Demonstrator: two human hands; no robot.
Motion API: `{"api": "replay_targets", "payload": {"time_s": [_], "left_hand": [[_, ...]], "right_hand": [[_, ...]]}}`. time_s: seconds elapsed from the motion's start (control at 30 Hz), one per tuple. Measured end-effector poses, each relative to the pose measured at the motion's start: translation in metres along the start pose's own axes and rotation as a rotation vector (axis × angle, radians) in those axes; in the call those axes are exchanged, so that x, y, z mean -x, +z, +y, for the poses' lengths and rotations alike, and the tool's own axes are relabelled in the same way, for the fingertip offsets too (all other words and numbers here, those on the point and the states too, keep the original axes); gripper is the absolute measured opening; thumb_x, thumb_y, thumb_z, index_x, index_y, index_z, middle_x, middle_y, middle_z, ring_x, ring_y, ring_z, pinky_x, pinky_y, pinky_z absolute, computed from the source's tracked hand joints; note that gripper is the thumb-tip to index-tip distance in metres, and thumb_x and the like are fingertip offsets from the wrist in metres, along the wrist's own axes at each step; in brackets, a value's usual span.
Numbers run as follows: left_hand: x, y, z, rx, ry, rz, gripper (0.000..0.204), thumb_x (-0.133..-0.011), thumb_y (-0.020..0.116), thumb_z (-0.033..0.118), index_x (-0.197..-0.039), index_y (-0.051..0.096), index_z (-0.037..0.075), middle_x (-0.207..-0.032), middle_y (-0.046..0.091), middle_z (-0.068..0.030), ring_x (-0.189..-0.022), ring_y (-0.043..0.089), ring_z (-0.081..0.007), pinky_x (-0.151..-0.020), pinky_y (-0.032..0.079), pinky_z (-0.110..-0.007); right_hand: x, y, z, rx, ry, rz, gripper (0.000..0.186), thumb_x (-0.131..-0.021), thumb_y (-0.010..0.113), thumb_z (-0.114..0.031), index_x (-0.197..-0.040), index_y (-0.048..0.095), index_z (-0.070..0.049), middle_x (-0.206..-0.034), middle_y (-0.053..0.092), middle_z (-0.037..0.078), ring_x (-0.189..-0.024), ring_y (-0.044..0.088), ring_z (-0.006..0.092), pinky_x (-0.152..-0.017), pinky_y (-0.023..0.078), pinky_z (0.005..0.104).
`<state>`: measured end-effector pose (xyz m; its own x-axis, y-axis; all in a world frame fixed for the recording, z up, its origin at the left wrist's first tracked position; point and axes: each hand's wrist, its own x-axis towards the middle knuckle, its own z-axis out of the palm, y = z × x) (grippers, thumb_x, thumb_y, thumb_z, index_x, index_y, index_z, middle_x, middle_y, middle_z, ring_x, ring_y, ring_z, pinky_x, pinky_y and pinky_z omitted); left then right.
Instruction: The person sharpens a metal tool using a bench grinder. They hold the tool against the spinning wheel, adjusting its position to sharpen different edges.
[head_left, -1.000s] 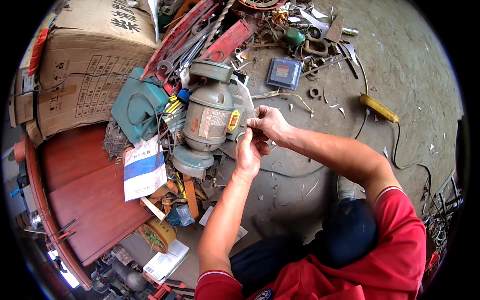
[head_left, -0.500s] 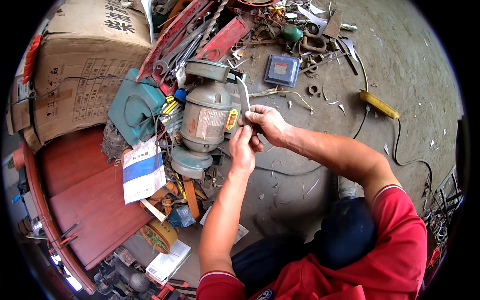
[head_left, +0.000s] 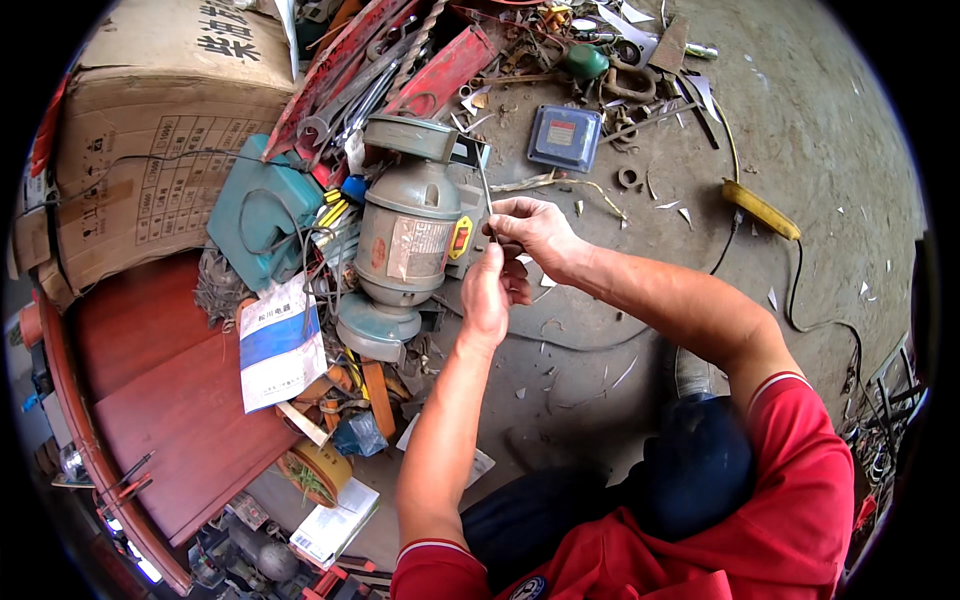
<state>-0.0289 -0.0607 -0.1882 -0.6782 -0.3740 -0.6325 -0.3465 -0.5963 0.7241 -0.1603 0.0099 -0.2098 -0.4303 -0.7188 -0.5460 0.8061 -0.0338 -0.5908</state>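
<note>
A long, narrow flat metal blade, seen nearly edge-on, points up and away from my hands. My right hand pinches its lower end between thumb and fingers. Just below, my left hand has its thumb up and fingers curled at the same end, which they partly hide. Left of the hands stands a grey-green bench grinder with a red switch on a yellow plate. The blade's tip is close to the grinder's far wheel guard; whether they touch I cannot tell.
Beyond the grinder lies a red metal toolbox with wrenches. A teal case and a large cardboard box stand left. A blue-grey square box, scrap metal and a yellow power strip with cables lie on the floor.
The blade has turned from showing its broad face to nearly edge-on. My right hand has shifted slightly with it, and the left fingers have loosened a little around its lower end.
</note>
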Motion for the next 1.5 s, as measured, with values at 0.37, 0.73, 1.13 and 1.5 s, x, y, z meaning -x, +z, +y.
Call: {"api": "replay_targets", "payload": {"time_s": [0.37,0.73,1.13,1.5], "left_hand": [[-0.007,0.009,-0.006,-1.376,0.559,0.416,0.029,-0.099,0.059,0.024,-0.084,0.058,-0.001,-0.078,0.065,-0.0271,-0.075,0.064,-0.0495,-0.065,0.048,-0.057],[-0.012,0.012,0.002,-1.371,0.512,0.493,0.035,-0.101,0.055,0.028,-0.082,0.058,-0.001,-0.077,0.066,-0.0269,-0.074,0.064,-0.0499,-0.066,0.047,-0.059],[-0.021,0.013,0.004,-1.373,0.47,0.513,0.037,-0.102,0.052,0.03,-0.081,0.059,0.0,-0.071,0.065,-0.0281,-0.07,0.063,-0.0506,-0.063,0.046,-0.061],[-0.03,0.012,0.01,-1.336,0.552,0.538,0.035,-0.102,0.053,0.029,-0.083,0.06,0.001,-0.074,0.065,-0.0257,-0.071,0.064,-0.048,-0.063,0.048,-0.057]], "right_hand": [[-0.005,0.003,0.014,0.328,-0.122,0.051,0.035,-0.09,0.073,-0.015,-0.114,0.067,0.009,-0.093,0.074,0.011,-0.081,0.067,0.0129,-0.075,0.057,0.0304],[-0.008,0.014,0.001,0.438,-0.118,0.076,0.033,-0.091,0.073,-0.018,-0.112,0.07,0.008,-0.092,0.074,0.013,-0.081,0.068,0.0132,-0.075,0.057,0.031],[-0.018,0.013,0.004,0.449,-0.186,0.09,0.031,-0.091,0.073,-0.017,-0.11,0.07,0.008,-0.09,0.074,0.012,-0.079,0.067,0.0128,-0.072,0.057,0.0308],[-0.029,0.017,0.003,0.373,-0.171,0.112,0.032,-0.093,0.073,-0.011,-0.116,0.067,0.01,-0.097,0.073,0.01,-0.083,0.065,0.0108,-0.074,0.056,0.0278]]}}
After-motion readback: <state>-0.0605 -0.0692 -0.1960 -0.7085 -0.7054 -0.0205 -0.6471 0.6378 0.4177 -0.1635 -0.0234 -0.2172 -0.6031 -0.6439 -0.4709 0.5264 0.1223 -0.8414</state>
